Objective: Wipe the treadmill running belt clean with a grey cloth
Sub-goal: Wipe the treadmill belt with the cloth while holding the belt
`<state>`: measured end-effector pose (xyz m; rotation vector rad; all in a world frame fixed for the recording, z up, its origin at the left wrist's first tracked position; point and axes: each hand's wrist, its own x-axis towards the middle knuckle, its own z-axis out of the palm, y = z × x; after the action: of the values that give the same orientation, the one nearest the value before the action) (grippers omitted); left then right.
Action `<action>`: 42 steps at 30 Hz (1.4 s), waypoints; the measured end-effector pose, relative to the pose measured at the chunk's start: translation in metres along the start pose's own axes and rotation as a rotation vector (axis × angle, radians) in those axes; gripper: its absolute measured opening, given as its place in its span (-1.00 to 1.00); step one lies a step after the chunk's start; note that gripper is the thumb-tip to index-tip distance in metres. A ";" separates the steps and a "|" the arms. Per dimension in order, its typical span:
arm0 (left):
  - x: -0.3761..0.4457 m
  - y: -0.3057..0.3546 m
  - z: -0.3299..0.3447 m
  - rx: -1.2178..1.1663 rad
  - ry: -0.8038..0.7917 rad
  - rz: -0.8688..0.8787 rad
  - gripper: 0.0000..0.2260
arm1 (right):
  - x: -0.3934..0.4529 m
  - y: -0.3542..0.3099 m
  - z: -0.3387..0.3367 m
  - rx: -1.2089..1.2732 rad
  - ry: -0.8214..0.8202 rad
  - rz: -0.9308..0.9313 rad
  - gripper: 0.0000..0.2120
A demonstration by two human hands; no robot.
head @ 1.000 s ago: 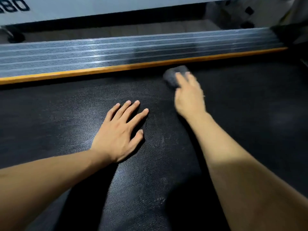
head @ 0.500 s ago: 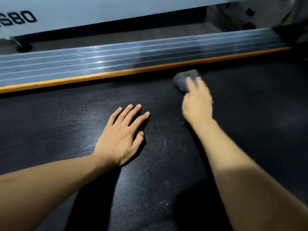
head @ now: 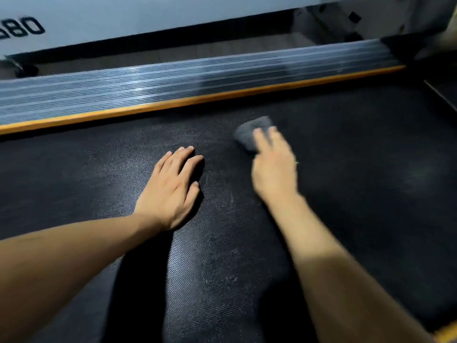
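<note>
The black textured running belt fills most of the view, with pale dusty smears near its middle. My right hand presses a small grey cloth flat on the belt; the cloth sticks out beyond my fingertips, a short way from the far edge, and is blurred by motion. My left hand lies flat on the belt to the left of it, fingers together, holding nothing.
An orange strip borders the belt's far edge, with a ribbed grey side rail beyond it. A white panel with dark lettering stands behind. Another orange edge shows at bottom right.
My right hand has drawn the cloth back toward me, away from the orange strip. My left hand's fingers have closed together; it stays planted on the belt.
</note>
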<state>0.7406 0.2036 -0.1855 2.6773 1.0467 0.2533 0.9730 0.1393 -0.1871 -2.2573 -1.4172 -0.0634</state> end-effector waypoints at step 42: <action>-0.154 0.044 -0.004 0.073 -0.126 0.022 -0.42 | -0.128 -0.037 -0.031 0.037 -0.087 -0.204 -0.46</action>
<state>0.6561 0.0675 -0.1792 2.7301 1.0074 0.0511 0.8876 0.0322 -0.1819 -2.1021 -1.6769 -0.0041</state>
